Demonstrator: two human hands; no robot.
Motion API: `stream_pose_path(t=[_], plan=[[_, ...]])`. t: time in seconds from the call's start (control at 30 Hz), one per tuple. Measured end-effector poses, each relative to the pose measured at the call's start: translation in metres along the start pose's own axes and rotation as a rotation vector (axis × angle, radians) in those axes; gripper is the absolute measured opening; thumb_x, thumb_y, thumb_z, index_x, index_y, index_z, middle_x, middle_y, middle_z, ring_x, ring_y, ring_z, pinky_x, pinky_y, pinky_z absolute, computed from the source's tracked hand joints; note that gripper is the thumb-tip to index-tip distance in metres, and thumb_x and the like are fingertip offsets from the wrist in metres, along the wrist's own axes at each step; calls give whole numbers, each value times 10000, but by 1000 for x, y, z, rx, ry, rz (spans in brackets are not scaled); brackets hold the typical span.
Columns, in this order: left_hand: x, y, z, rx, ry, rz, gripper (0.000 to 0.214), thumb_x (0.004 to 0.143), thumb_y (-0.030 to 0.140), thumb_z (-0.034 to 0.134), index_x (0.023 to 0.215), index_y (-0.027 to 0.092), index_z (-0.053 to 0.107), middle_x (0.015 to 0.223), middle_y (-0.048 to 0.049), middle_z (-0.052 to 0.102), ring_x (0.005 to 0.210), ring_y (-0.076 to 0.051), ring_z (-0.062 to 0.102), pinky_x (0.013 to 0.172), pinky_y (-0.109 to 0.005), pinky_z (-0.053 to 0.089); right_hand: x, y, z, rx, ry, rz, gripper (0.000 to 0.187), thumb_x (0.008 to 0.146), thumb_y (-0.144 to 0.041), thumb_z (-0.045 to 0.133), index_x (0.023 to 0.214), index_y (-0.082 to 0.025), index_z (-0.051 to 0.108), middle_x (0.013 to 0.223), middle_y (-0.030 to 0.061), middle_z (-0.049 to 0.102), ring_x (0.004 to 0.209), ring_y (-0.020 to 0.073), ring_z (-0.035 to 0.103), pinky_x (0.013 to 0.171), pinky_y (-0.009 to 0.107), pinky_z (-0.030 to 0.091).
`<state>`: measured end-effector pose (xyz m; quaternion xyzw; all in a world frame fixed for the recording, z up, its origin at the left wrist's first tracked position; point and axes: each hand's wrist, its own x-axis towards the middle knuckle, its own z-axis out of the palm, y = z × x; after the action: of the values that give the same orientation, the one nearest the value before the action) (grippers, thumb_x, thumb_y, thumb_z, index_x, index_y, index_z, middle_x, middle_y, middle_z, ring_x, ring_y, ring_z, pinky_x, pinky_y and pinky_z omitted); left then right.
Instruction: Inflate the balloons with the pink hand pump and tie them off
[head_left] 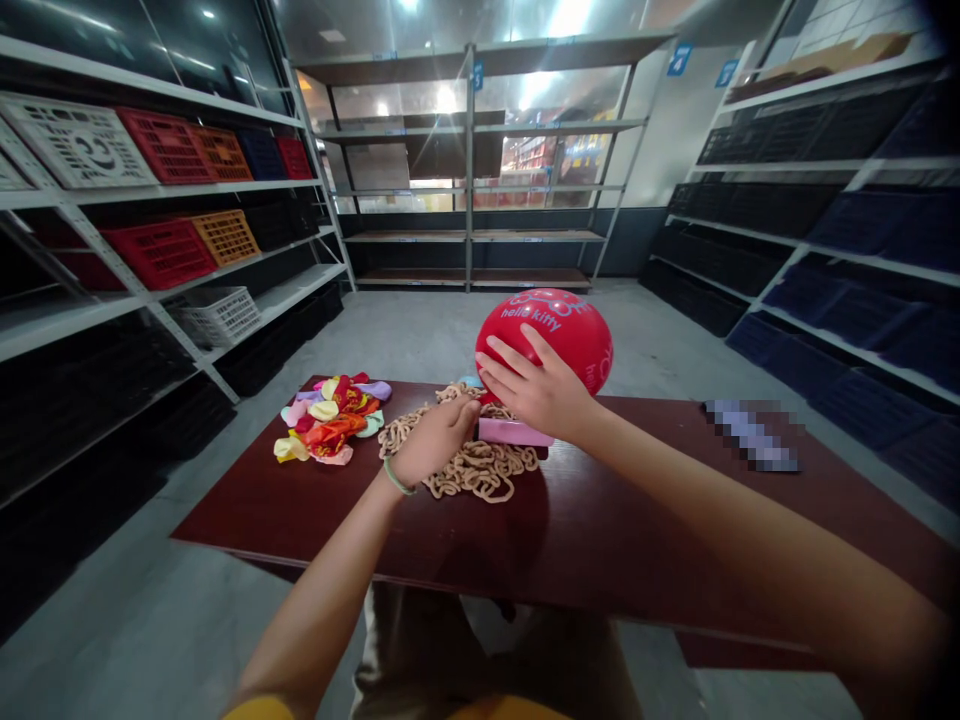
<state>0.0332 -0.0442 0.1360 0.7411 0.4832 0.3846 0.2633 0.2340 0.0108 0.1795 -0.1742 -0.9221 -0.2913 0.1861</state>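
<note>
An inflated red balloon [547,335] with "hello kitty" printed in pale letters is held above the far edge of the dark red table [637,540]. My right hand [544,395] lies against its near side, fingers spread. At the balloon's lower left, my left hand [439,440] is closed, apparently pinching its neck; the neck is mostly hidden by the fingers. Beneath both hands sits a heap of tan twisted balloons or cord [480,475]; which one I cannot tell. A pink bar-shaped object [514,432] lies on this heap, partly covered by my hands.
Several limp coloured balloons [330,420] are piled at the table's left. A blurred purple item [754,435] lies at the right. Shelves with crates [161,250] stand left, a metal rack [469,235] behind, and shelves with dark bins [862,230] right.
</note>
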Motion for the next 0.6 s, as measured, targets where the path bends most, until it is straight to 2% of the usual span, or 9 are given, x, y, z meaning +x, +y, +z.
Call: stream_pose_path(t=[0.13, 0.23, 0.37, 0.47, 0.6], plan=[[0, -1, 11, -534, 107, -221, 428, 968, 554, 317, 729, 211, 407, 566, 51, 364, 480, -104, 373, 501, -250, 403, 0, -5, -3, -5, 4, 6, 392, 958, -137, 476, 1317, -256, 580, 1485, 4, 492, 1431, 289, 331, 1172, 692, 213], [2, 3, 15, -731, 112, -312, 388, 943, 539, 407, 766, 197, 452, 600, 42, 433, 494, -89, 436, 523, -234, 454, 2, -7, -6, 67, 26, 31, 434, 929, -120, 528, 1326, -289, 581, 1466, -10, 514, 1418, 304, 349, 1166, 704, 225], [2, 3, 5, -806, 54, -408, 286, 873, 445, 597, 878, 162, 559, 764, -21, 630, 582, -84, 573, 608, -227, 525, 1, -5, -5, 78, 41, 31, 432, 933, -104, 518, 1332, -257, 577, 1461, 19, 519, 1412, 306, 361, 1168, 709, 207], [-2, -2, -5, -804, 81, -418, 262, 805, 378, 699, 863, 146, 592, 814, -30, 675, 599, -75, 600, 644, -227, 547, 1, -5, -3, 99, 57, 26, 446, 931, -104, 521, 1339, -279, 565, 1454, 5, 526, 1415, 304, 353, 1154, 726, 212], [-10, -5, -16, -670, 96, -359, 209, 775, 310, 728, 835, 142, 620, 809, -33, 699, 628, -95, 632, 671, -256, 563, 9, -12, -2, 85, 54, 11, 430, 969, -128, 459, 1367, -280, 519, 1488, -10, 484, 1449, 270, 295, 1173, 705, 177]])
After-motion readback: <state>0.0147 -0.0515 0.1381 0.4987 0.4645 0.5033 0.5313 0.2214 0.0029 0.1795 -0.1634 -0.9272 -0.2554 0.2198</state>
